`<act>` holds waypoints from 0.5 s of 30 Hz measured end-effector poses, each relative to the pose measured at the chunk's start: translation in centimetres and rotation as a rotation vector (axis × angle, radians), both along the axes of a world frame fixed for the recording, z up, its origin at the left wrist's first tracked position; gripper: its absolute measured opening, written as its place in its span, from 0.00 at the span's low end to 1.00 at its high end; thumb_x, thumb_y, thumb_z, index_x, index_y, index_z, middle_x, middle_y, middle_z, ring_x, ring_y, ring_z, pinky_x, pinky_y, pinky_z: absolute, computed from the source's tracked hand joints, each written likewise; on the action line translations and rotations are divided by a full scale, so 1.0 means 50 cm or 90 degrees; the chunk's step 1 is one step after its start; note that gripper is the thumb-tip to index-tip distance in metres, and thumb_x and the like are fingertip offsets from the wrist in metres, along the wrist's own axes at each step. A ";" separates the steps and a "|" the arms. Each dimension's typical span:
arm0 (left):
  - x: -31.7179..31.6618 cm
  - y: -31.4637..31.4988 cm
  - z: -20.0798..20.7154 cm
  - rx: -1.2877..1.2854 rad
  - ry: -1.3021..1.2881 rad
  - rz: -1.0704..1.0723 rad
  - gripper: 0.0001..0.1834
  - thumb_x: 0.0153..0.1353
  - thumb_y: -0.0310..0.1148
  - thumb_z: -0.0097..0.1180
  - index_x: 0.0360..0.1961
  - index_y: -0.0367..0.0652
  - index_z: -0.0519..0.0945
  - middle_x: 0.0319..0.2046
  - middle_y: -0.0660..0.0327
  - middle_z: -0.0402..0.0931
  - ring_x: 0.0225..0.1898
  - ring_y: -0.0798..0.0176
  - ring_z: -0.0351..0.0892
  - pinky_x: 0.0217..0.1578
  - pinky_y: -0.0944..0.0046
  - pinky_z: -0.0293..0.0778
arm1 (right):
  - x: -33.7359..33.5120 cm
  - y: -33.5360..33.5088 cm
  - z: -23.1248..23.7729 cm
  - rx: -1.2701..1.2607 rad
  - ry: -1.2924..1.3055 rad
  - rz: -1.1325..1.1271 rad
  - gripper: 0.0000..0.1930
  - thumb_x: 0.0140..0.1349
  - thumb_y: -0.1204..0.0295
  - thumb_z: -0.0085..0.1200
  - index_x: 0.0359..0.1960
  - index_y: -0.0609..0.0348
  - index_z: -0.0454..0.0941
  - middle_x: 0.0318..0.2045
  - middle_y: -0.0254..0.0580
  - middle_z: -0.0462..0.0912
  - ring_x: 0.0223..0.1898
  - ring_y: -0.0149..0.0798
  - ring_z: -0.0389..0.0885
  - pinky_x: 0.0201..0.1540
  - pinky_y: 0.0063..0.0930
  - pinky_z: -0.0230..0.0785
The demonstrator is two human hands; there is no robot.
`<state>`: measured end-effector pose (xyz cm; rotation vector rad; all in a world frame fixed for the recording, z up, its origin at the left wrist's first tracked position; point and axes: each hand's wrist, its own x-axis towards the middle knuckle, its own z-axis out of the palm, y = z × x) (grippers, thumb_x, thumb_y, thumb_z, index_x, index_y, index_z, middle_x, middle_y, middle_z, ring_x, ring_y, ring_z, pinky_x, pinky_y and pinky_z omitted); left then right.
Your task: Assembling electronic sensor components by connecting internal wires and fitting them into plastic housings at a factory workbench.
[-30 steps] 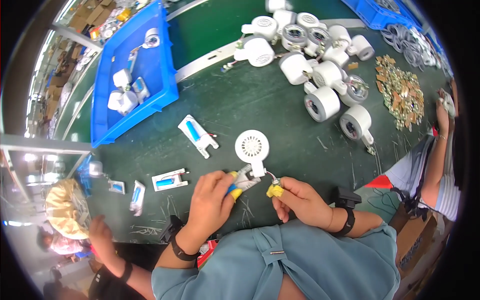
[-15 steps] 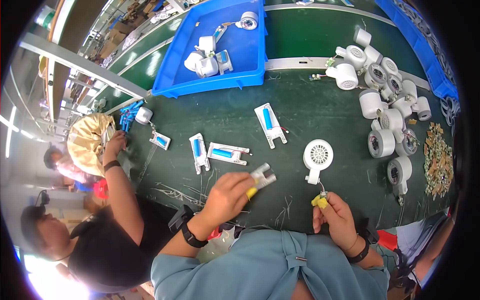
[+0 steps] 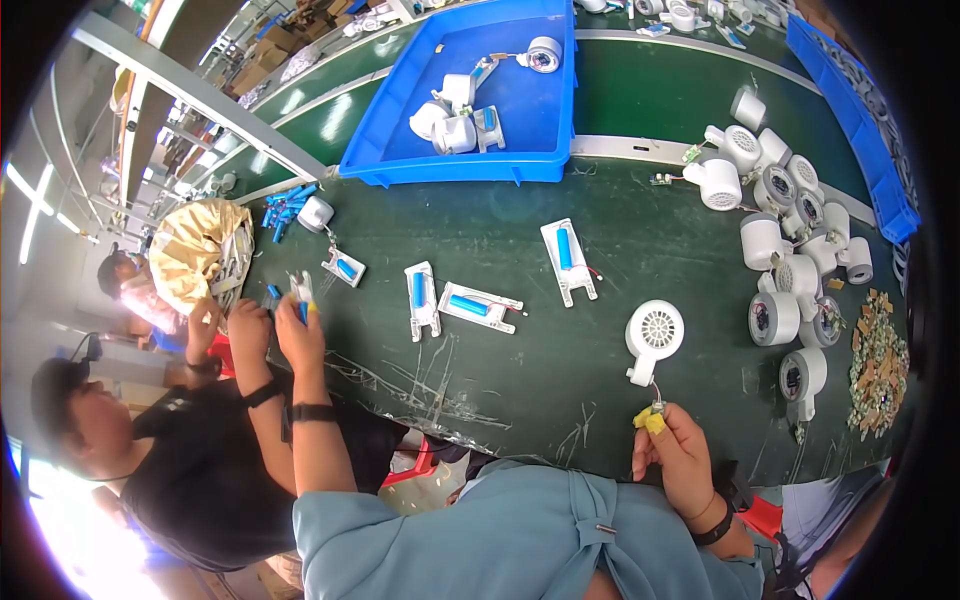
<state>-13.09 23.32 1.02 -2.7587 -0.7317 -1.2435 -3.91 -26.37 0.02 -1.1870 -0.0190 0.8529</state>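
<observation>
Head view: the right hand [image 3: 682, 450], fingertips capped in yellow, pinches the thin wire of the round white plastic fan housing [image 3: 653, 338] lying on the green table mat [image 3: 520, 350].
The left hand [image 3: 298, 335] reaches far left, fingers closed round a small white part [image 3: 300, 288]; beside it are a co-worker's hands [image 3: 245, 320]. White battery holders with blue cells [image 3: 478, 305] lie between.

I see a blue tray [image 3: 560, 120] at the far edge of the green table [image 3: 520, 350], holding white housings [image 3: 455, 125]. Three white half-shells with blue cells [image 3: 470, 305] lie mid-table. Stacked white round housings [image 3: 790, 240] sit right, beside a heap of small boards [image 3: 878, 360].
</observation>
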 end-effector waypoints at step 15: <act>0.133 -0.481 0.003 -0.440 0.249 -0.696 0.16 0.51 0.17 0.65 0.43 0.40 0.80 0.41 0.54 0.79 0.36 0.59 0.80 0.34 0.66 0.77 | 0.012 -0.001 -0.003 0.027 0.058 0.021 0.11 0.75 0.67 0.37 0.43 0.60 0.71 0.29 0.34 0.76 0.25 0.24 0.75 0.28 0.18 0.70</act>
